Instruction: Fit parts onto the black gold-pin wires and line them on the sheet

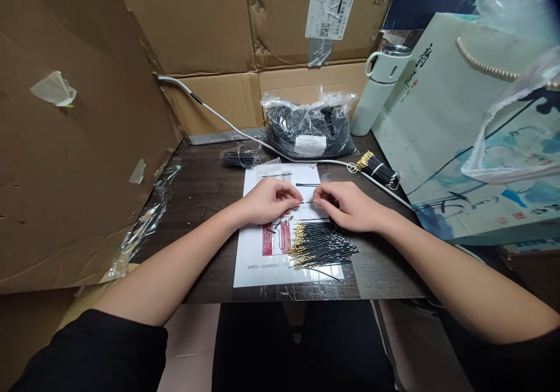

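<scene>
My left hand (270, 200) and my right hand (345, 205) rest on a white printed sheet (258, 263) on the dark table. Both are closed in a pinch, and a thin black wire (307, 202) spans the small gap between their fingertips. Just in front of my right hand lies a loose pile of black wires with gold terminals (318, 245). Two single wires (307, 184) lie on the sheet beyond my hands.
At the back stands a clear bag of black wires (310, 125), with a small wire bundle (240, 158) to its left and a banded bundle (378, 169) to its right. A white cable (245, 132) crosses the table. Cardboard walls surround; a flask (377, 91) and paper bag (455, 129) stand right.
</scene>
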### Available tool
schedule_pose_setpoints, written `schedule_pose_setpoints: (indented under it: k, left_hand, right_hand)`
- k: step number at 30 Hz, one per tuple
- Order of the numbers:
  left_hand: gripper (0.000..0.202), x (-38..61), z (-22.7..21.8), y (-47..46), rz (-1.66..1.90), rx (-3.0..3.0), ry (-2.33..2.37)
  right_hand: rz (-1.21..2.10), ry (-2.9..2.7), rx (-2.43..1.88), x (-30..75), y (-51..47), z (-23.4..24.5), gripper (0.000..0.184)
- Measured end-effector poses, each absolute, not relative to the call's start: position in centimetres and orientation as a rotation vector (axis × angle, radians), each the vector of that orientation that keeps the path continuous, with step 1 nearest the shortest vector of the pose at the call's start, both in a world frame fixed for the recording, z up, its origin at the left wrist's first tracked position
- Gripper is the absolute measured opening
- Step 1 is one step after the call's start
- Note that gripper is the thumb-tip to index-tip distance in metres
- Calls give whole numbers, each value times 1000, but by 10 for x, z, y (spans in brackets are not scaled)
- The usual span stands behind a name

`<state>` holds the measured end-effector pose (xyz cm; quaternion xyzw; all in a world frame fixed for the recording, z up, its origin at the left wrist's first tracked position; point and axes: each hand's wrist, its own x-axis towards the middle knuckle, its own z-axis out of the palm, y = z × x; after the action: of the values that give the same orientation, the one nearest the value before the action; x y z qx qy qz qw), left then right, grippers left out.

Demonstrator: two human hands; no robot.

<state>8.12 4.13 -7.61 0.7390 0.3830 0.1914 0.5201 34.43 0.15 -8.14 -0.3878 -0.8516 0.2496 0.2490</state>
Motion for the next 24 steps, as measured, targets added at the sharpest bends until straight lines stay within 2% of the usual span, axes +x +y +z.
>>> schedule_pose_setpoints:
  k: [19,24]
  left_hand:
    - [13,86,-79,38,517,1749,919]
    - [20,85,-82,39,521,1691,881]
  right_hand:
    - [684,-2285,-1110,340,0,-84,14]
    - [676,-2248,-1114,341,0,-86,13]
